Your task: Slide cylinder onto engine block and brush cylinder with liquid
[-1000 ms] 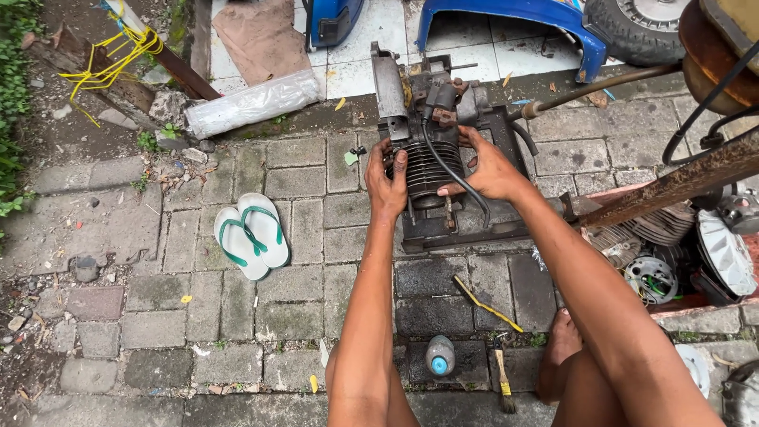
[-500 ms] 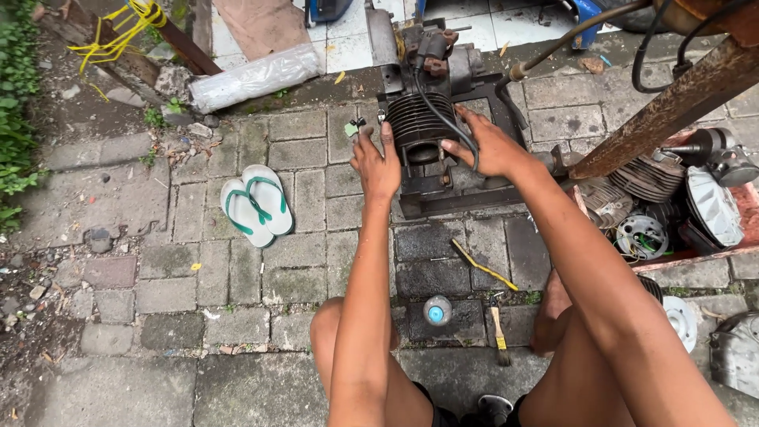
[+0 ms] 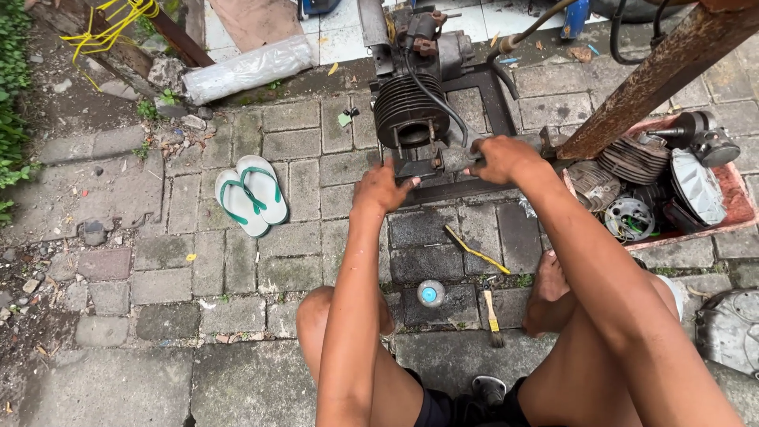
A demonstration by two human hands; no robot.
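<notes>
Now both hands on engine (image 3: 411, 111) base: left hand (image 3: 382, 187) pressed flat, right hand (image 3: 500, 158) clenched (finned cylinder above).

Engine (image 3: 411, 111) dark grey w/ ribbed fins, black hose; frame (image 3: 482, 87) black. Sandals (image 3: 251, 194) white w/ green straps; bag (image 3: 249, 69) clear-whitish; rope (image 3: 111, 20) yellow; pole (image 3: 656, 75) rust-brown; tray (image 3: 731, 198) faded red, holding grey metal parts. Pavers (image 3: 158, 261) mottled grey, in a brick grid, w/ oil-dark patches nr engine; cap (image 3: 430, 293) grey w/ blue centre; tool (image 3: 474, 251) yellow.
</notes>
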